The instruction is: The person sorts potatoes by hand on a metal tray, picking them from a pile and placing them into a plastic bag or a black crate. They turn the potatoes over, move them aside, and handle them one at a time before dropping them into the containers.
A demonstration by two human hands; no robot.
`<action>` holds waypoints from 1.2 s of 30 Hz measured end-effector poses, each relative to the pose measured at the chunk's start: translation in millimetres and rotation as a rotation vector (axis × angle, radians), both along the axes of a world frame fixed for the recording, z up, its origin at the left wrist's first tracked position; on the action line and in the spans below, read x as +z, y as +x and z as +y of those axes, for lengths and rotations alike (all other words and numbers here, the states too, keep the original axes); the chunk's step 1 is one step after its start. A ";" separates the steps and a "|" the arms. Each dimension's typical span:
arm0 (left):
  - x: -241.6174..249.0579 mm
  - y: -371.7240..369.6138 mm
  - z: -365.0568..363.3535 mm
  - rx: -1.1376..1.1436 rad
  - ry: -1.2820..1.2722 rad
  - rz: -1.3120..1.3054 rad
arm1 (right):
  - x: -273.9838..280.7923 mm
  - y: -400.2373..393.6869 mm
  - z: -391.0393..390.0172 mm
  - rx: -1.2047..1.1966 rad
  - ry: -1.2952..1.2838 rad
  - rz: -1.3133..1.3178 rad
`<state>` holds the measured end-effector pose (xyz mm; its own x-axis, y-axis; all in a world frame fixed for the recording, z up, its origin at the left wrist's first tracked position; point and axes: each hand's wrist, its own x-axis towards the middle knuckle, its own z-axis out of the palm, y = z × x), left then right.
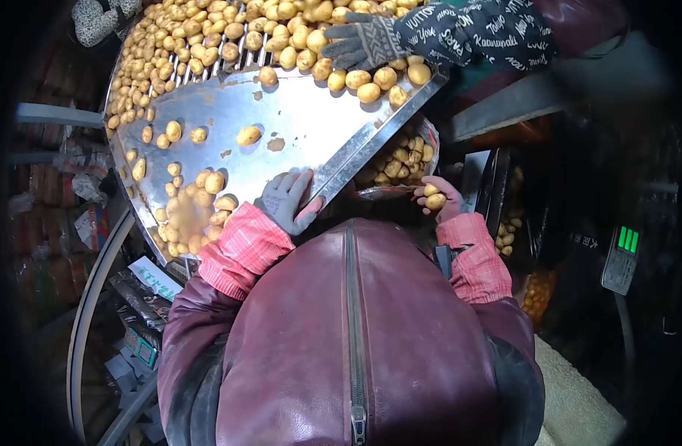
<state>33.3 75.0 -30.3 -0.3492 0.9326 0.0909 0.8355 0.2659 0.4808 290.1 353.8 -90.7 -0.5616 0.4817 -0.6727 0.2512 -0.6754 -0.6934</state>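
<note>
Right hands [439,199] cupped around potato [434,201]

Looks like a produce sorting and packing shed: slanted steel sorting tray [296,126] heaped with small potatoes [207,44], a filled mesh sack [400,160] under its edge, a digital weighing scale [621,260] alongside, stacked goods around.

- The surroundings are dim; the edges fade to black.
- Left: stacked red sacks [40,215] in shadow behind a grey rail [59,115].
- Lower left: a curved metal frame [96,286] over crumpled packaging [144,293].
- Right: a small display with green lit digits [626,241].
- Lower right: a pale textured mat [575,405].
</note>
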 end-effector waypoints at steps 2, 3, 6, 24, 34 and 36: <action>0.7 1.5 1.8 0.001 0.000 -0.005 | -17.0 -6.3 -2.2 0.023 -0.014 -0.057; 1.9 1.8 2.3 0.002 0.000 -0.005 | -24.2 -12.8 -1.1 0.035 -0.020 -0.083; 0.5 3.7 3.0 0.004 0.005 0.032 | -45.6 -31.0 11.5 -0.003 -0.071 -0.014; 0.1 -38.9 27.8 0.220 0.129 0.278 | 81.2 -153.6 -12.1 0.291 1.312 0.330; 16.9 -114.1 27.6 0.466 -0.066 0.366 | 69.2 -217.8 -13.3 0.657 1.904 0.256; 27.7 -129.8 70.7 0.322 0.187 0.350 | 63.1 -217.4 -13.4 0.703 1.923 0.228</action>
